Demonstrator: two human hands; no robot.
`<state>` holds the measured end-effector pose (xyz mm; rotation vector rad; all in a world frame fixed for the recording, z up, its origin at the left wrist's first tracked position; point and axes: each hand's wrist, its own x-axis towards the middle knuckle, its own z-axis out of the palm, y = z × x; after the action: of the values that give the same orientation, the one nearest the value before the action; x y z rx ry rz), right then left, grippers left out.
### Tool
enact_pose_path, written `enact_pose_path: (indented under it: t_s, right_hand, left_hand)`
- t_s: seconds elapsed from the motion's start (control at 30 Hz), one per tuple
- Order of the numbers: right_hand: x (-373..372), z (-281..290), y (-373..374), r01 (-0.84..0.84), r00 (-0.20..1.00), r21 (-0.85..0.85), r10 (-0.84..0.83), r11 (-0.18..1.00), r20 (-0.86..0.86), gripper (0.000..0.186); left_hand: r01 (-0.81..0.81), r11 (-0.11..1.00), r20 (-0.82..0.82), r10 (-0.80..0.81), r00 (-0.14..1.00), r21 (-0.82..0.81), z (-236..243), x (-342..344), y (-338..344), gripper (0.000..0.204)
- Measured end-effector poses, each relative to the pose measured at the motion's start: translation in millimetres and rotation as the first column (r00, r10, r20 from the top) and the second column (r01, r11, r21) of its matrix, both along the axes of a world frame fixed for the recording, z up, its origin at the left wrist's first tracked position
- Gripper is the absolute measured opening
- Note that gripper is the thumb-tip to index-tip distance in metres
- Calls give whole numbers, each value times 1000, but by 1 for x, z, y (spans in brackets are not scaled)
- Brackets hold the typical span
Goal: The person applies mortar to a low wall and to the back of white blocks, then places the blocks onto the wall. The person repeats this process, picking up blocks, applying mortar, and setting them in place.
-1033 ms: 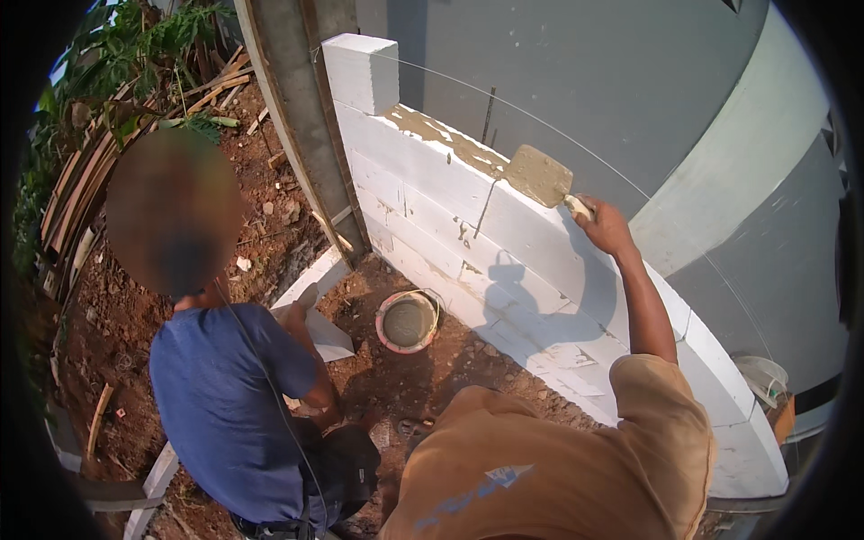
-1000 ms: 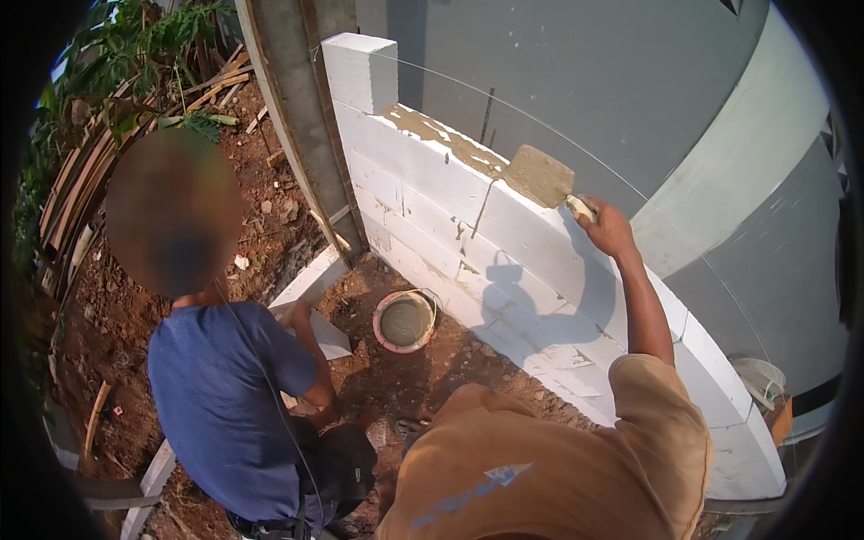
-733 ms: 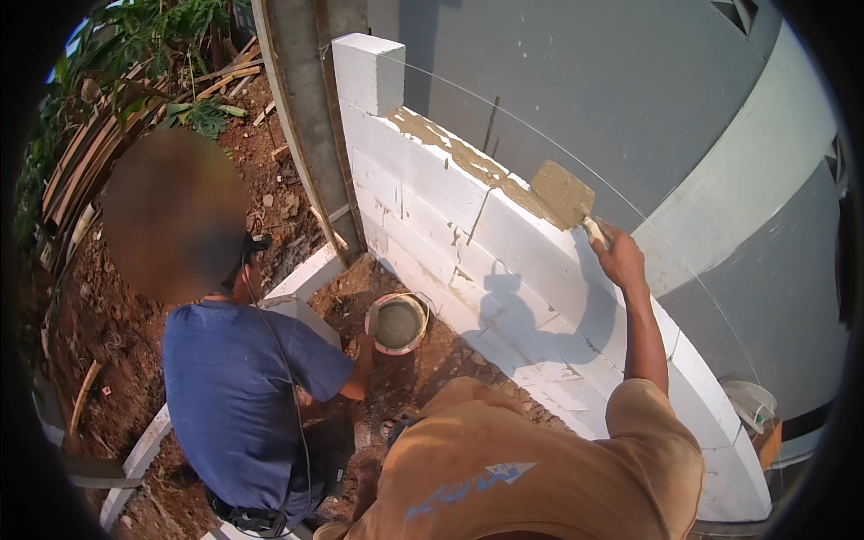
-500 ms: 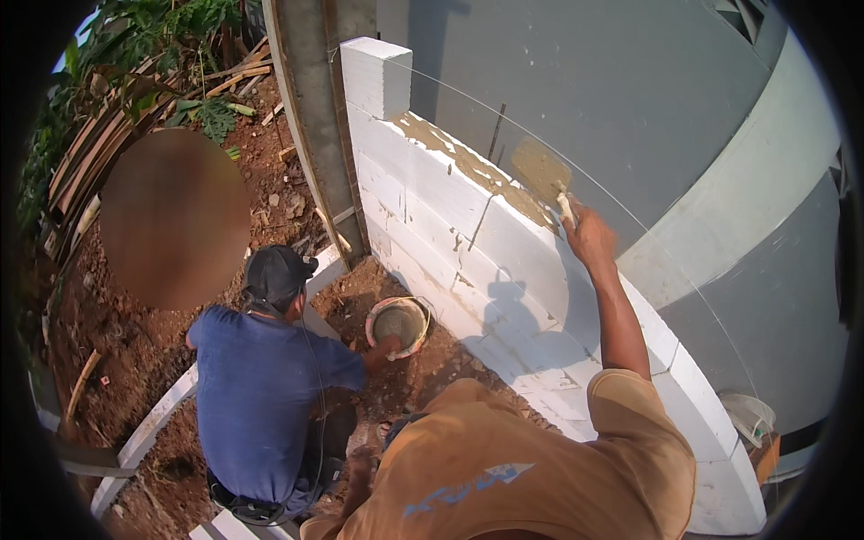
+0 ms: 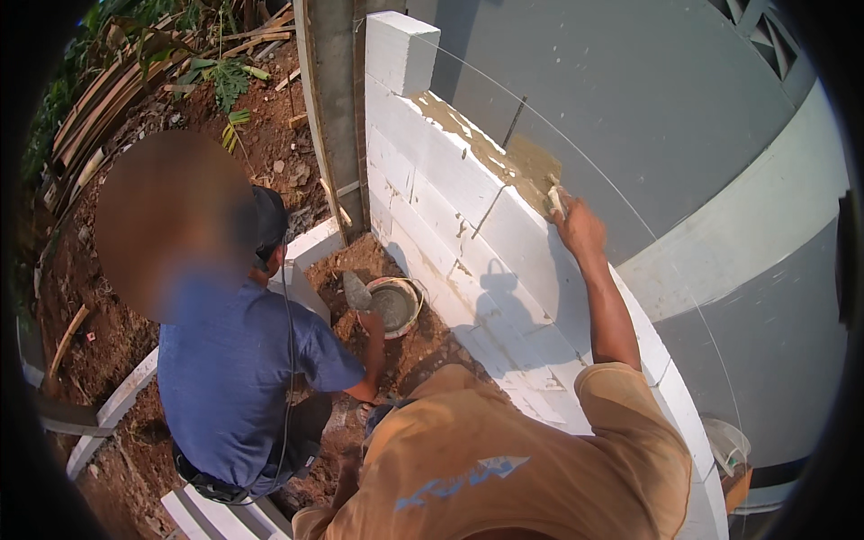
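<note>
My right hand [image 5: 582, 225] is closed around the handle of a trowel. The mortar-coated trowel blade [image 5: 535, 163] is at the top of a white block wall [image 5: 450, 200], by the strip of mortar [image 5: 463, 135] spread along it. Whether the blade touches that mortar bed I cannot tell. Of my left arm only a shaded part shows beside my brown shirt; the left hand is hidden.
At left a co-worker in a blue shirt [image 5: 238, 378] crouches, holding a trowel [image 5: 357, 291] beside a bucket of mortar [image 5: 394, 306]. A string line [image 5: 585, 148] runs above the wall. An upright block [image 5: 400, 54] stands at its far end, next to a concrete column [image 5: 340, 99].
My right hand has shifted slightly down and left in view with the trowel, its blade now lower on the mortar. The co-worker has lifted a trowel out beside the bucket.
</note>
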<state>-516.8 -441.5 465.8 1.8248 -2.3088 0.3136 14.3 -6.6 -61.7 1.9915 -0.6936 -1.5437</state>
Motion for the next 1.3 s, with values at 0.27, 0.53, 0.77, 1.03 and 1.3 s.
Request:
enact_pose_path:
  t_s: [0.27, 0.53, 0.77, 1.03, 1.3]
  right_hand:
    - [27, 22, -2, -36, 997, 52, 39, 998, -62, 47]
    - [22, 12, 0, -133, 990, 50, 135, 990, -46, 47]
    - [14, 19, -3, -149, 989, 66, 149, 987, 2, 48]
    - [-26, 55, -22, -149, 925, 107, 100, 983, 367, 42]
    - [-38, 107, -14, -110, 842, 495, -184, 862, 507, 38]
  left_hand:
    - [-5, 1000, -37, 5, 999, 0, -2, -4, -12, 19]
    - [-235, 970, -221, 242, 945, 58, 2, -34, -37, 19]
    - [-162, 987, -177, 158, 972, -12, -19, -32, -23, 20]
    - [-146, 989, -134, 143, 981, -17, -23, -13, -6, 23]
    - [239, 968, 231, -218, 948, -69, -31, -4, -9, 31]
